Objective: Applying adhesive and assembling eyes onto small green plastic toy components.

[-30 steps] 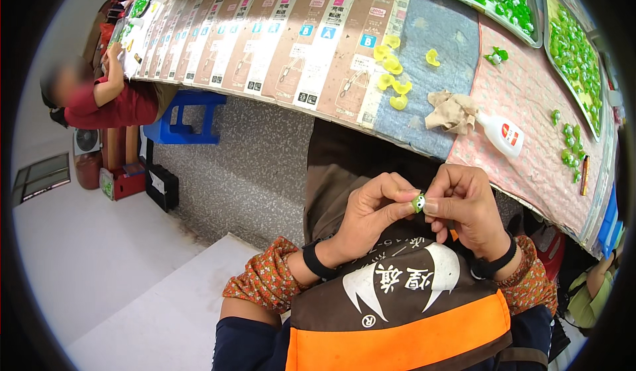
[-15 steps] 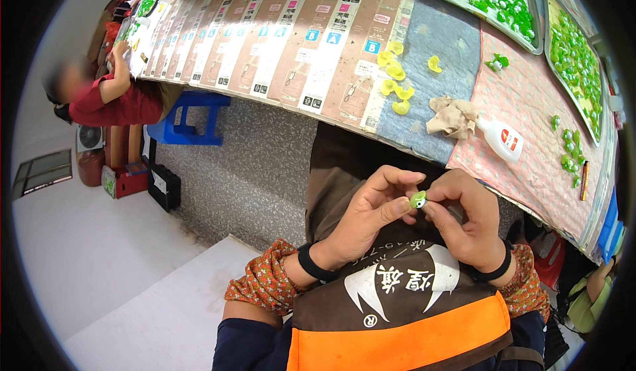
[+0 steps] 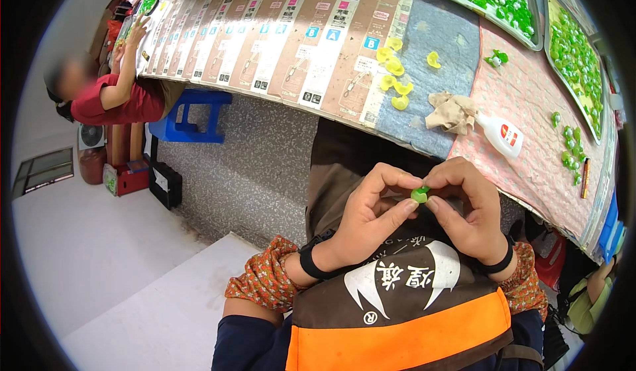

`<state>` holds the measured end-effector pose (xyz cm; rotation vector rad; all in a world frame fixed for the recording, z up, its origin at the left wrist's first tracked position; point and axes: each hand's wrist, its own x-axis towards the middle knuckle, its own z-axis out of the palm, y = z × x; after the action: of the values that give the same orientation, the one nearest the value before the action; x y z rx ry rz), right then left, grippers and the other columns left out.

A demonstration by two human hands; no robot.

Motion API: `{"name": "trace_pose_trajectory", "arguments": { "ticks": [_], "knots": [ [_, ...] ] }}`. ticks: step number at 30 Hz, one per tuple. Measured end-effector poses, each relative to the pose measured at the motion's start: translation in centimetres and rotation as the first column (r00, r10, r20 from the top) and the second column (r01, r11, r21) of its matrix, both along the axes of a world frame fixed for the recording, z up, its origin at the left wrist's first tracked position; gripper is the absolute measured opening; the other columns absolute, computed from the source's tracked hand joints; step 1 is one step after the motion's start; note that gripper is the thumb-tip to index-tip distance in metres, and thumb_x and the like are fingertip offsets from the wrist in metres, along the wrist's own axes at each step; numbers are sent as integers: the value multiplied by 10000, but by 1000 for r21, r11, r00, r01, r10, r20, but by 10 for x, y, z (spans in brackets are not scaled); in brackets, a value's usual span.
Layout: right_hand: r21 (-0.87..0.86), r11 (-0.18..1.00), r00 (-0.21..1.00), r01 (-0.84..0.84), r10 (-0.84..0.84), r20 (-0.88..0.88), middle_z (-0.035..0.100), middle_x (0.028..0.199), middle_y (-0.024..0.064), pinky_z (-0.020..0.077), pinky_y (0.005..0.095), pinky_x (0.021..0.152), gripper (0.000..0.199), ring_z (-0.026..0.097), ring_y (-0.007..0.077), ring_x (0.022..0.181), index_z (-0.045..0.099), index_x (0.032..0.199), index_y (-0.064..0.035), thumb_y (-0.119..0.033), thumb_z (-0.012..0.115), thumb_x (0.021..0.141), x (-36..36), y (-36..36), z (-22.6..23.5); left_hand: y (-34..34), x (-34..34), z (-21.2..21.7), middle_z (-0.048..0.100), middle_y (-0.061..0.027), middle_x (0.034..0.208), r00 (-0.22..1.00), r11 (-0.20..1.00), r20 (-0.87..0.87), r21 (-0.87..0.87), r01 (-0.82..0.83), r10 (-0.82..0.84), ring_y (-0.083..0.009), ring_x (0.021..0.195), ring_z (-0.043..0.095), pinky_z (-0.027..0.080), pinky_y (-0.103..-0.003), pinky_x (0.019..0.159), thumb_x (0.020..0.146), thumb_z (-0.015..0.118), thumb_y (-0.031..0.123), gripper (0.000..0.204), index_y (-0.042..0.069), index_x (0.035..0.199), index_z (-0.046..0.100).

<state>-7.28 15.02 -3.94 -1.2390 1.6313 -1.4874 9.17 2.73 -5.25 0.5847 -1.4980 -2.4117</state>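
A small green plastic piece (image 3: 419, 195) is pinched between my two hands, just above my lap at the table's near edge. My left hand (image 3: 379, 205) grips its left side with thumb and forefinger. From the other side, the thumb and forefinger of my right hand (image 3: 466, 205) close on it. On the table ahead lie several yellow curved pieces (image 3: 395, 66), a crumpled beige cloth (image 3: 450, 113) and a white squeeze bottle (image 3: 501, 136) on its side. Several loose green pieces with white parts (image 3: 571, 151) rest farther right.
Two trays of green pieces stand at the far right, one white-rimmed (image 3: 523, 33), the other yellow-bottomed (image 3: 553, 46). A thin brown stick (image 3: 585, 178) lies by the right edge. At left, a person in red (image 3: 109, 99) works near a blue stool (image 3: 192, 116).
My fingers have turned the small piece, so its white-and-black spot no longer shows. My right hand has closed in slightly. The person at left has raised an arm.
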Motion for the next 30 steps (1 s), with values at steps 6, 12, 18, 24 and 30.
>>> {"name": "trace_pose_trajectory", "arguments": {
  "ticks": [6, 12, 18, 24, 30],
  "knots": [
    [92, 996, 920, 23, -57, 388, 631, 1025, 100, 562, 272, 802, 243, 675, 136, 889, 583, 1102, 26, 57, 652, 871, 6, 3, -5, 4, 0, -4, 515, -97, 1228, 1000, 985, 23, -170, 18, -14, -146, 1111, 595, 573, -302, 919, 956, 598, -67, 325, 19, 1246, 480],
    [36, 998, 988, 42, -47, 148, 611, 1016, 111, 567, 278, 766, 262, 684, 169, 861, 594, 1086, 22, 76, 668, 840, 8, 1, -6, 2, -2, -3, 535, -90, 1210, 998, 1000, 56, 23, -9, 7, -144, 1120, 597, 578, -305, 911, 973, 590, -39, 306, 29, 1243, 462],
    [67, 998, 991, 18, -26, 129, 629, 985, 110, 553, 281, 722, 273, 679, 178, 839, 604, 1090, 14, 73, 675, 833, 7, 2, -3, -2, 3, -8, 556, -81, 1178, 999, 986, 46, 168, 21, -29, -149, 1093, 621, 591, -315, 897, 1013, 570, 44, 237, 31, 1229, 475],
    [90, 996, 998, -2, -4, 66, 650, 956, 101, 545, 285, 708, 280, 673, 176, 821, 618, 1105, 0, 72, 673, 840, 7, 2, -1, -6, 4, -10, 566, -74, 1159, 996, 968, 65, 250, 40, -58, -158, 1081, 635, 615, -340, 867, 1020, 585, 117, 200, 44, 1183, 497],
    [166, 986, 985, 22, -49, 163, 655, 944, 92, 541, 281, 713, 297, 669, 153, 824, 620, 1120, 6, 56, 690, 836, 6, 1, 0, -7, 4, -12, 579, -73, 1140, 994, 964, 75, 260, 57, -79, -161, 1086, 639, 618, -346, 855, 1009, 603, 126, 207, 49, 1172, 500]
  ]
}}
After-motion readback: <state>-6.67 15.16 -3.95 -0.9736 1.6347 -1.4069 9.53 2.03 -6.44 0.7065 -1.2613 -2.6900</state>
